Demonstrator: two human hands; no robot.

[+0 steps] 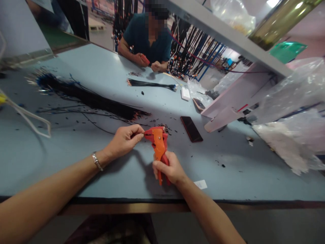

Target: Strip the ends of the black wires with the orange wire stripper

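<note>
Wrapped round the handles of an orange and red wire stripper [159, 144] is my right hand [170, 168], holding the tool upright above the table. My left hand [126, 139] pinches with thumb and forefinger right at the stripper's red jaws. A thin black wire seems to run from that pinch, but its end at the jaws is too small to make out. Behind my left hand lies a thick bundle of black wires [96, 98], with copper-coloured ends to the right and blue and silver ends to the left. Small dark scraps [167, 128] lie behind the stripper.
On the blue-grey table [236, 183] a dark phone [191, 129] lies right of the stripper. Across the table sits a person [149, 40] with a red tool, near a smaller wire bundle [152, 84]. A shelf post [233, 95] and plastic bags [291, 128] stand right. A white wire frame [33, 122] is left.
</note>
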